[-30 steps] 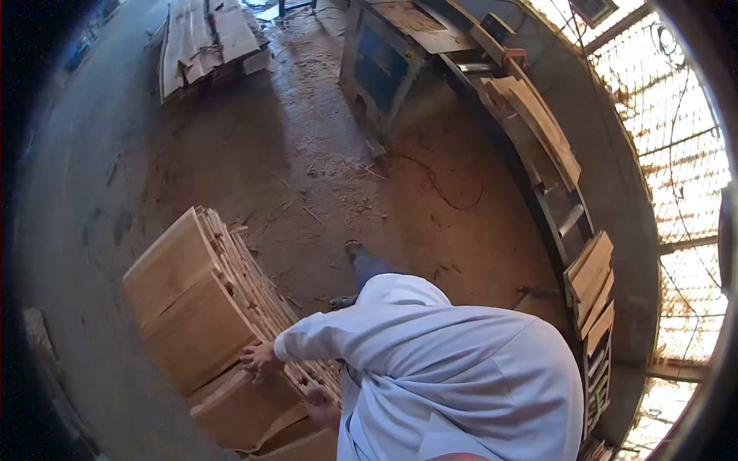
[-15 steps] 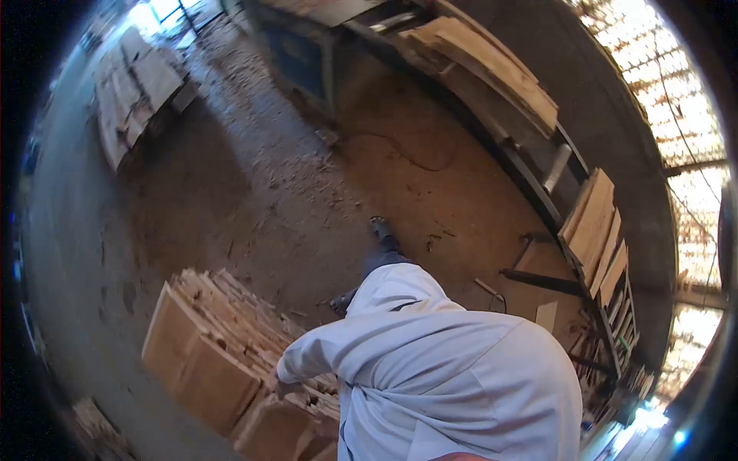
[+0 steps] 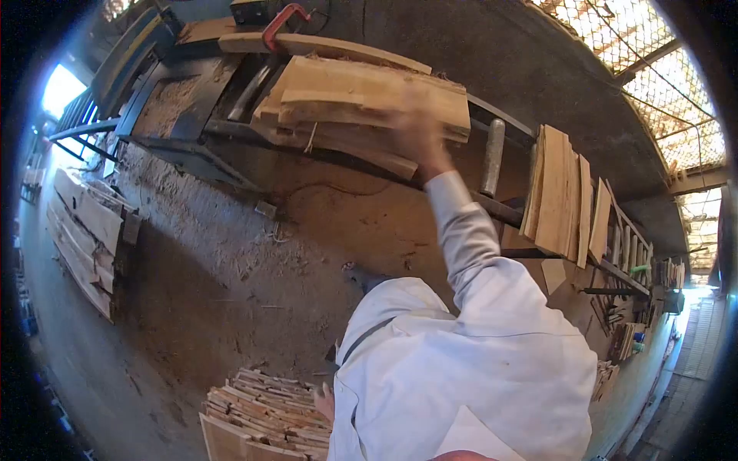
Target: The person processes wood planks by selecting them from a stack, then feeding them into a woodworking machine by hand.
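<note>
My right hand (image 3: 421, 134), smeared by motion, is stretched out over a stack of rough-edged wooden boards (image 3: 338, 88). The boards lie on a metal roller bench (image 3: 538, 137), and the hand overlaps their right part in this view. Its fingers are too blurred to make out. Low on the left, my left hand (image 3: 324, 401) shows partly from behind the white garment, fingers stretched out beside a pile of stacked wood strips (image 3: 265, 411). Behind the boards, a red clamp (image 3: 283, 24) sits on a long plank (image 3: 361, 51).
A bare roller (image 3: 493, 157) separates the board stack from more planks (image 3: 557, 192) farther right. A machine table strewn with sawdust (image 3: 165, 104) stands at upper left. Another heap of slabs (image 3: 86, 230) rests on the left, and wood scraps litter the floor (image 3: 254, 253).
The view has swung toward the roller bench. My right arm, earlier across my body toward the strip pile, now reaches up over the boards. My left hand has come into view.
</note>
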Motion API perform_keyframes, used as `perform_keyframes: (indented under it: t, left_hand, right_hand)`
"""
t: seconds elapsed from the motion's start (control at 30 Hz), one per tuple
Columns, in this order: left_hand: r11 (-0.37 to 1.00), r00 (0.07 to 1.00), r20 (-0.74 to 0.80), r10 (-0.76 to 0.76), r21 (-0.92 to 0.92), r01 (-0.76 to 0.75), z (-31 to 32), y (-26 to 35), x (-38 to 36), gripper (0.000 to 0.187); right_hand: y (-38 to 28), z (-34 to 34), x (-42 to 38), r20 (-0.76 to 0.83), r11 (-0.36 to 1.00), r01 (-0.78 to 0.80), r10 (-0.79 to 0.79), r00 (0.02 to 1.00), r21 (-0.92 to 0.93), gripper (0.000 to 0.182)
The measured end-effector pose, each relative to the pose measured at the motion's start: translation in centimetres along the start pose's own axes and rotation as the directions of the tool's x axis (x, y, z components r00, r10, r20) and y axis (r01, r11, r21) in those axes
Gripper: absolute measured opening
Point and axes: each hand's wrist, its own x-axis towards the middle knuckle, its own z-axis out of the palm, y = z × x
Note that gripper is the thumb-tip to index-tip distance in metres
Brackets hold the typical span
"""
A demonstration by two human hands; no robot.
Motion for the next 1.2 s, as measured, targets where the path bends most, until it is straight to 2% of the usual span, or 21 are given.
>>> perform_keyframes:
  t: [0.03, 0.1, 0.13, 0.17, 0.23, 0.3, 0.37, 0.5, 0.57, 0.63, 0.7, 0.73, 0.8, 0.87, 0.93, 1.0, 1.03, 1.1, 1.13, 1.17, 1.2]
  left_hand:
    - [0.996, 0.998, -0.043, 0.050, -0.067, -0.053, -0.2, 2.0, 2.0, 0.056]
    - [0.967, 0.981, -0.140, 0.133, -0.201, -0.160, -1.4, 7.3, 5.6, 0.052]
    - [0.957, 0.981, -0.121, 0.150, -0.232, -0.175, -2.4, 10.1, 7.1, 0.051]
    - [0.946, 0.980, -0.104, 0.168, -0.263, -0.190, -3.7, 13.0, 8.5, 0.050]
    - [0.952, 0.944, -0.138, 0.299, -0.027, -0.306, -6.4, 19.0, 10.6, 0.049]
    - [0.928, 0.930, -0.111, 0.351, -0.090, -0.361, -8.4, 25.9, 11.9, 0.052]
    - [0.895, 0.892, -0.095, 0.443, -0.013, -0.446, -8.9, 31.9, 13.2, 0.052]
    - [0.778, 0.773, 0.105, 0.625, -0.166, -0.606, -10.0, 46.7, 10.8, 0.057]
    - [0.692, 0.688, 0.187, 0.701, -0.415, -0.591, -9.7, 53.1, 9.2, 0.061]
    - [0.638, 0.707, 0.173, 0.686, -0.611, -0.469, -7.9, 57.6, 8.5, 0.058]
    - [0.384, 0.733, 0.099, 0.673, -0.894, -0.232, -5.6, 59.9, 8.8, 0.052]
    - [0.206, 0.757, 0.053, 0.651, -0.972, -0.110, -5.0, 60.1, 9.1, 0.050]
    - [0.179, 0.753, 0.040, 0.657, -0.978, -0.105, -5.6, 59.3, 9.3, 0.046]
    - [0.171, 0.762, 0.028, 0.647, -0.979, -0.109, -7.9, 57.9, 10.0, 0.043]
    - [0.194, 0.777, 0.058, 0.627, -0.977, -0.084, -10.3, 55.9, 9.4, 0.041]
    - [0.188, 0.736, -0.066, 0.674, -0.948, -0.258, -10.4, 53.1, 9.4, 0.041]
    - [0.187, 0.736, -0.148, 0.661, -0.917, -0.353, -10.8, 51.1, 9.3, 0.042]
    - [0.328, 0.766, -0.226, 0.601, -0.805, -0.494, -13.0, 46.4, 8.5, 0.045]
    - [0.326, 0.768, -0.267, 0.582, -0.789, -0.522, -14.8, 44.0, 7.5, 0.048]
    - [0.333, 0.768, -0.294, 0.569, -0.772, -0.542, -16.1, 41.1, 6.4, 0.051]
    - [0.347, 0.814, -0.342, 0.470, -0.776, -0.527, -16.1, 38.6, 5.1, 0.051]
  right_hand:
    - [6.4, -2.0, 1.6, -0.073, 0.965, -0.248, 0.243, 0.967, -0.078, 0.027]
    - [11.5, -5.4, 1.4, -0.049, 0.869, -0.370, 0.376, 0.925, -0.330, 0.043]
    - [13.9, -7.1, 1.2, -0.036, 0.794, -0.407, 0.440, 0.898, -0.451, 0.051]
    - [16.0, -6.7, 1.6, 0.071, 0.810, -0.516, 0.553, 0.830, -0.278, 0.065]
    - [15.2, -6.4, 0.9, 0.033, 0.810, -0.525, 0.551, 0.834, -0.262, 0.057]
    - [13.8, -6.6, -1.0, 0.019, 0.804, -0.562, 0.575, 0.818, -0.194, 0.054]
    - [11.9, -6.9, -2.4, 0.027, 0.782, -0.619, 0.622, 0.783, -0.067, 0.056]
    - [6.5, -6.1, -7.6, 0.047, 0.816, -0.563, 0.562, 0.826, 0.131, 0.055]
    - [2.1, -6.6, -9.8, 0.142, 0.757, -0.550, 0.537, 0.831, 0.354, 0.053]
    - [-1.5, -7.1, -12.1, 0.255, 0.742, -0.513, 0.445, 0.858, 0.431, 0.052]
    - [-2.3, -5.3, -15.7, 0.445, 0.447, -0.626, 0.449, 0.775, 0.639, 0.053]
    - [-2.6, -5.3, -16.1, 0.491, 0.327, -0.680, 0.500, 0.714, 0.656, 0.052]
    - [-2.9, -4.8, -16.0, 0.616, 0.082, -0.768, 0.546, 0.568, 0.636, 0.053]
    - [-1.6, -2.3, -15.8, 0.543, 0.119, -0.643, 0.435, 0.719, 0.757, 0.054]
    - [-1.5, -1.8, -15.0, 0.671, -0.329, -0.585, 0.338, 0.660, 0.742, 0.053]
    - [-1.2, -0.6, -14.9, 0.774, -0.405, -0.663, 0.254, 0.580, 0.630, 0.052]
    - [-1.1, 0.1, -15.9, 0.750, -0.243, -0.710, 0.237, 0.618, 0.662, 0.052]
    - [-4.9, 0.5, -16.6, 0.758, 0.061, -0.771, 0.145, 0.636, 0.634, 0.051]
    - [-1.3, 3.7, -18.2, 0.782, 0.203, -0.777, 0.074, 0.619, 0.596, 0.051]
    - [-4.8, 2.6, -18.3, 0.801, 0.258, -0.779, 0.033, 0.598, 0.571, 0.053]
    - [-8.9, 1.5, -18.1, 0.818, 0.313, -0.775, -0.008, 0.576, 0.549, 0.055]
